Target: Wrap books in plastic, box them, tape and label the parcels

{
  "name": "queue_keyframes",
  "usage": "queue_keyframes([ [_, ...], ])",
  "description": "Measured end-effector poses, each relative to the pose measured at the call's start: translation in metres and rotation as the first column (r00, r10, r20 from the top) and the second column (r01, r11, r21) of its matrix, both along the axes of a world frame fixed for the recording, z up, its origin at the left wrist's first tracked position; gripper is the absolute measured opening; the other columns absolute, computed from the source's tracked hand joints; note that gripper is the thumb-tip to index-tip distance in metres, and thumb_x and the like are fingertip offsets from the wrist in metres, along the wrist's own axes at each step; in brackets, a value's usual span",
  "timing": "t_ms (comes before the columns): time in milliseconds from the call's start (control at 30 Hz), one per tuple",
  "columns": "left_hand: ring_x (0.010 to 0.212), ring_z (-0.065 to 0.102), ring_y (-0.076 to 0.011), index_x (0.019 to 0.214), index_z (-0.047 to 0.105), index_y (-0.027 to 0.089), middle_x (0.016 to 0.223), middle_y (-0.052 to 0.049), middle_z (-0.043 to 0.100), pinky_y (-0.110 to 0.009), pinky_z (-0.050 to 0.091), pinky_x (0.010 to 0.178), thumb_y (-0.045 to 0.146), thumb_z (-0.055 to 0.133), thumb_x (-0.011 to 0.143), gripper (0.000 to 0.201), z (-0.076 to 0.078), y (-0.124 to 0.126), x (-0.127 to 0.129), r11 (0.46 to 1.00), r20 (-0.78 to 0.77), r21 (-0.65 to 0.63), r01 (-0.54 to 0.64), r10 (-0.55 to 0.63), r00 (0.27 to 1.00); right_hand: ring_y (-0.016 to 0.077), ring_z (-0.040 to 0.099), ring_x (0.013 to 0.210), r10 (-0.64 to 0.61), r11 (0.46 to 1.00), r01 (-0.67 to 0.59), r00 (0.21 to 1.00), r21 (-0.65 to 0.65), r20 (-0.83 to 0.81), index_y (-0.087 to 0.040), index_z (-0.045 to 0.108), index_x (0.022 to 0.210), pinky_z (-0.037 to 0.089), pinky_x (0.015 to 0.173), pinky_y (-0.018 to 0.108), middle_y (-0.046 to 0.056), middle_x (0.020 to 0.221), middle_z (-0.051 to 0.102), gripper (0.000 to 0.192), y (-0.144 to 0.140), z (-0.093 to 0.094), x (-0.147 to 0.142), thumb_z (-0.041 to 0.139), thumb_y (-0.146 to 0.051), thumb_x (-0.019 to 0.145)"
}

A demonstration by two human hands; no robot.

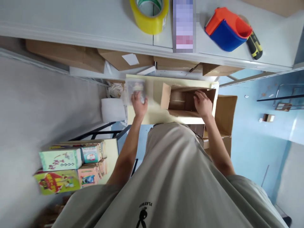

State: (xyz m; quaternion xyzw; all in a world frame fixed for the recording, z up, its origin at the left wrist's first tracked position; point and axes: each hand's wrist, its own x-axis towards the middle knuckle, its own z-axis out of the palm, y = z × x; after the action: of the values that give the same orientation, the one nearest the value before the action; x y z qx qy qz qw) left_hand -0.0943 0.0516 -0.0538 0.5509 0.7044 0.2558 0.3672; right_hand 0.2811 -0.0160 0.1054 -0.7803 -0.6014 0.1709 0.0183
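Observation:
My left hand (139, 104) is at the near edge of a flat packet in clear plastic (136, 85), its fingers bent over the top and the thumb apart. The packet's printing is blurred. It lies at the left end of a pale yellow tabletop (154, 115). To the right on the same top is an open brown cardboard box (178, 100), its left flap folded outward. My right hand (203, 104) is closed at the box's right end, with fingers curled over the inside. The box's right wall is partly hidden by that hand.
Above the work surface runs a white shelf (83, 22) with yellow tape (153, 27), an orange-and-blue tape dispenser (228, 30) and a black-yellow cutter (255, 46). A white roll (113, 110) stands left. Stacked books (61, 160) are lower left; another carton (225, 110) is right.

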Motion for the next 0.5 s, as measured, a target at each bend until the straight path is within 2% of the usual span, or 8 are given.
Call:
queue_keyframes([
  [67,0.192,0.02,-0.0484,0.175,0.053,0.002,0.198,-0.036,0.032,-0.07,0.014,0.158,0.031,0.094,0.102,0.089,-0.015,0.026,-0.023,0.98,-0.092,-0.146,-0.134,0.122,0.988,0.0405,0.086,0.133,-0.022,1.0,0.022,0.999,0.009,-0.049,-0.02,0.079,0.161,0.075,0.108,0.057,0.018,0.171,0.075,0.052,-0.013,0.001,-0.019,0.05,-0.033,0.12],
  [100,0.193,0.016,-0.0499,0.178,0.044,-0.005,0.198,-0.04,0.026,-0.07,0.011,0.157,0.027,0.095,0.099,0.099,-0.021,0.036,-0.03,0.967,-0.122,-0.205,-0.149,0.126,0.985,0.0403,0.087,0.131,-0.032,0.999,0.033,0.997,0.008,-0.067,-0.019,0.081,0.158,0.074,0.108,0.056,0.018,0.168,0.078,0.051,-0.019,0.001,-0.027,0.051,-0.033,0.119],
  [167,0.192,0.016,-0.0503,0.182,0.034,-0.011,0.198,-0.043,0.021,-0.067,0.013,0.157,0.026,0.093,0.101,0.107,-0.027,0.047,-0.033,0.952,-0.163,-0.292,-0.09,0.043,0.986,0.0392,0.088,0.127,-0.049,0.999,0.051,0.994,0.009,-0.101,-0.019,0.083,0.154,0.074,0.108,0.055,0.018,0.162,0.081,0.047,-0.025,0.002,-0.041,0.053,-0.032,0.119],
  [267,0.192,0.018,-0.0506,0.187,0.034,-0.007,0.2,-0.04,0.019,-0.063,0.022,0.157,0.03,0.085,0.106,0.102,-0.028,0.045,-0.022,0.932,-0.24,-0.361,0.038,-0.132,0.962,0.0363,0.09,0.118,-0.069,0.995,0.079,0.987,0.063,-0.147,-0.021,0.084,0.149,0.075,0.105,0.053,0.018,0.156,0.084,0.043,-0.028,0.009,-0.06,0.055,-0.032,0.119],
  [400,0.192,0.014,-0.0533,0.187,0.042,0.001,0.202,-0.036,0.018,-0.072,0.026,0.154,0.032,0.082,0.105,0.097,-0.027,0.031,-0.003,0.923,-0.302,-0.372,0.099,-0.221,0.927,0.0351,0.085,0.135,0.023,0.974,0.035,0.967,0.222,-0.254,-0.024,0.084,0.143,0.071,0.117,0.053,0.018,0.148,0.086,0.039,-0.022,0.023,-0.106,0.053,-0.035,0.123],
  [467,0.192,0.012,-0.0535,0.189,0.038,0.001,0.202,-0.036,0.016,-0.073,0.025,0.153,0.031,0.083,0.104,0.101,-0.028,0.025,0.004,0.92,-0.312,-0.373,0.117,-0.243,0.918,0.0338,0.082,0.141,0.111,0.972,-0.03,0.933,0.235,-0.343,-0.026,0.084,0.143,0.066,0.126,0.053,0.017,0.147,0.086,0.036,-0.012,0.018,-0.143,0.054,-0.035,0.124],
  [500,0.192,0.011,-0.0532,0.19,0.036,0.0,0.202,-0.036,0.015,-0.073,0.024,0.154,0.03,0.083,0.103,0.103,-0.029,0.023,0.006,0.92,-0.321,-0.374,0.121,-0.251,0.913,0.0331,0.08,0.144,0.145,0.976,-0.064,0.906,0.21,-0.398,-0.025,0.083,0.145,0.064,0.129,0.052,0.017,0.149,0.085,0.036,-0.004,0.009,-0.162,0.055,-0.034,0.124],
])
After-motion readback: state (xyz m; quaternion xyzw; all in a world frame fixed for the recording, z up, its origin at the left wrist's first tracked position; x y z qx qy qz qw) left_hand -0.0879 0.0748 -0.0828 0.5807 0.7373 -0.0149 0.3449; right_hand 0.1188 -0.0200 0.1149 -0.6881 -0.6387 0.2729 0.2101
